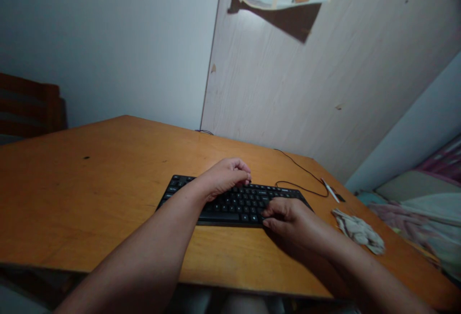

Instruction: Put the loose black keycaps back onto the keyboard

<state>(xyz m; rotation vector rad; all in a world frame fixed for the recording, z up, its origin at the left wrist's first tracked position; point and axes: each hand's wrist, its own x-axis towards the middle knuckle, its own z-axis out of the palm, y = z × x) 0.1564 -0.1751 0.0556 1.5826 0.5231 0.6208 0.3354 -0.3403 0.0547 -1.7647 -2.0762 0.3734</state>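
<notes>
A black keyboard (230,206) lies on the wooden table in front of me. My left hand (230,175) is over its upper middle, with thumb and fingers pinched together. A tiny dark bit shows at those fingertips, too small to name. At the right part of the keyboard, my right hand (284,215) has its fingers curled in, close to the keys by the lower edge. Whatever its fingertips hold, if anything, is hidden. My left forearm covers some of the left keys.
On the wooden table (108,184), a crumpled cloth (360,230) lies to the right. Behind it are a white pen-like stick (332,193) and a thin black cable (302,188). A wooden chair (29,105) stands at the far left. Walls close off the back.
</notes>
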